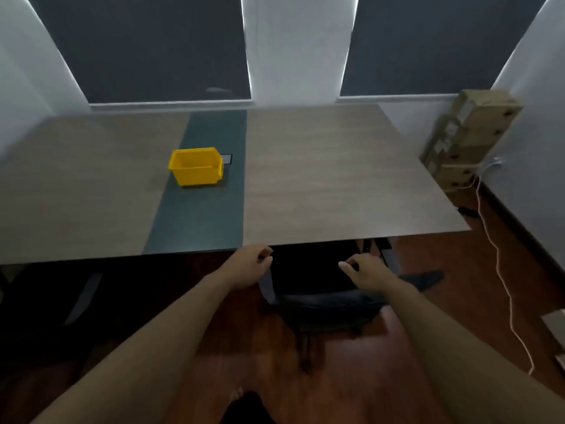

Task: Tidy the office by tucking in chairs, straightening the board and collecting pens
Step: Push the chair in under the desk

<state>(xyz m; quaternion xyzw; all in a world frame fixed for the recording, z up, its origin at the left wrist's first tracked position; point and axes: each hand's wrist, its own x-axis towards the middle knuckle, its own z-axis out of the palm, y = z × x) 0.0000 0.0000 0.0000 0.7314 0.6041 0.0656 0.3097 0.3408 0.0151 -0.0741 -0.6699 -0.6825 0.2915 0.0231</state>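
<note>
A black office chair stands at the table's near edge, its backrest almost under the tabletop. My left hand is curled on the left top corner of the backrest. My right hand grips the right top corner. A yellow plastic bin sits on the dark strip in the middle of the wooden table. No pens or board show in this view.
A small dark flat object lies behind the bin. Cardboard boxes are stacked in the right corner. A white cable trails over the wooden floor on the right. Dark blinds cover the windows behind the table.
</note>
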